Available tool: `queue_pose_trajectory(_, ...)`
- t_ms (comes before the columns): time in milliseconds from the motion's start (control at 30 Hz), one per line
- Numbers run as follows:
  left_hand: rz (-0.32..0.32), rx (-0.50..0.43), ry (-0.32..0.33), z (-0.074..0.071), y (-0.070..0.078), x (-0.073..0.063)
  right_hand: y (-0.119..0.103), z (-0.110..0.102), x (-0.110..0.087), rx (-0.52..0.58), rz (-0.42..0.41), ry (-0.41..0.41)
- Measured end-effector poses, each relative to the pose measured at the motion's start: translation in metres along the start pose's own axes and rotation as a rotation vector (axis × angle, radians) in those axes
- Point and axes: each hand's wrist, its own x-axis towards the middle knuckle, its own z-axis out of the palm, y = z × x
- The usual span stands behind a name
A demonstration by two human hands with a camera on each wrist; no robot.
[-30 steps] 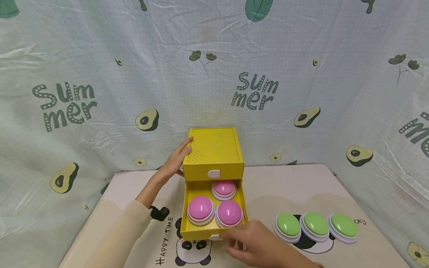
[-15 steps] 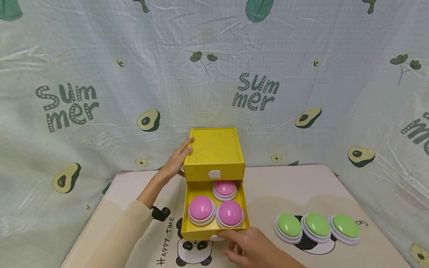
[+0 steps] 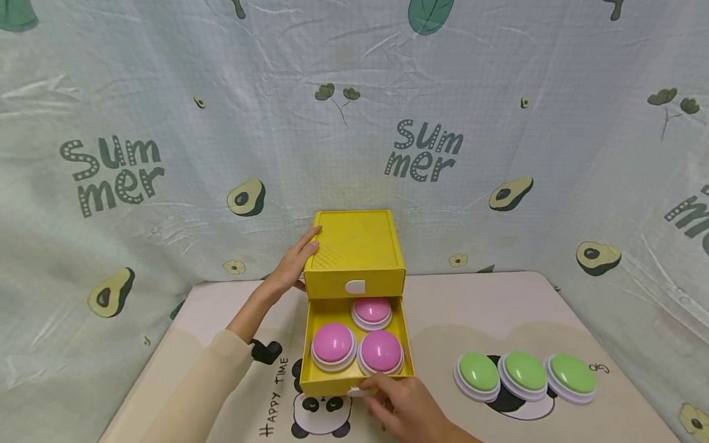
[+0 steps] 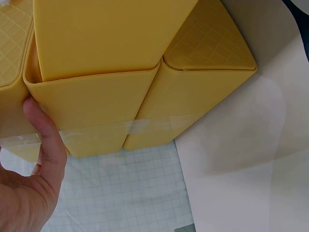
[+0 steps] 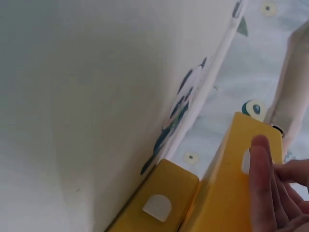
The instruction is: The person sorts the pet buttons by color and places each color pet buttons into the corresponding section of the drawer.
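A yellow two-drawer box (image 3: 354, 240) stands near the back of the table, its lower drawer (image 3: 310, 332) pulled out and holding three pink dome buttons with white bases (image 3: 380, 352). My left hand (image 3: 289, 267) rests against the box's left side, fingers reaching its top edge; in the left wrist view the thumb (image 4: 48, 140) touches the yellow side. At the drawer's front, my right hand (image 3: 407, 403) touches the white tab handle (image 3: 356, 391) with its fingertips. The right wrist view shows fingers (image 5: 261, 183) lying fairly straight against the drawer front.
Three green dome buttons with white bases (image 3: 522, 371) sit in a row on the table at the right. A printed cloth (image 3: 354, 92) hangs behind the table and along its sides. The upper drawer (image 3: 332, 285) is closed.
My right hand has come in from slightly right and its fingers now touch the drawer's tab. The left hand keeps its place, and the drawer looks just as far out.
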Motion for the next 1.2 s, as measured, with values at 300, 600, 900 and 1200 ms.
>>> queue_pose_trajectory(300,-0.006,0.004,0.0,0.0,-0.001,0.0,-0.001,0.006,0.005,-0.133,-0.052,0.097)
queue_pose_trajectory(600,-0.003,0.005,0.004,0.0,0.0,0.001,-0.002,-0.001,0.014,-0.072,-0.037,0.09)
queue_pose_trajectory(900,0.005,0.001,-0.009,-0.001,0.0,0.0,0.003,-0.002,0.028,-0.024,0.08,0.064)
queue_pose_trajectory(1200,0.005,-0.01,-0.016,-0.001,-0.001,0.0,0.013,-0.002,0.046,-0.007,0.203,0.048)
